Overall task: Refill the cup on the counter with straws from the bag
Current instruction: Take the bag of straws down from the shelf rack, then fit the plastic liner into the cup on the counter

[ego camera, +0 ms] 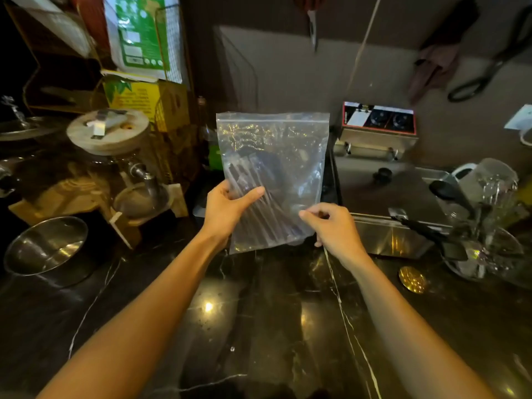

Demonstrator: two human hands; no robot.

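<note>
A clear zip-top plastic bag (pixel 290 145) is held upright above the dark marble counter (pixel 259 312), its zip strip at the top looking closed. Several dark straws (pixel 259 182) lean inside its lower half. My left hand (pixel 227 211) grips the bag's lower left side, thumb in front over the straws. My right hand (pixel 334 226) pinches the bag's lower right corner between thumb and fingers. I cannot pick out a cup for the straws for certain; a clear glass vessel (pixel 495 182) stands at the far right.
A steel bowl (pixel 46 249) sits at the left, with a glass dispenser under a wooden lid (pixel 108 133) behind it. A steel fryer (pixel 383 180) is right of the bag. Black tongs (pixel 431 234) and glassware lie at the right, with a brass drain (pixel 411 279) nearby.
</note>
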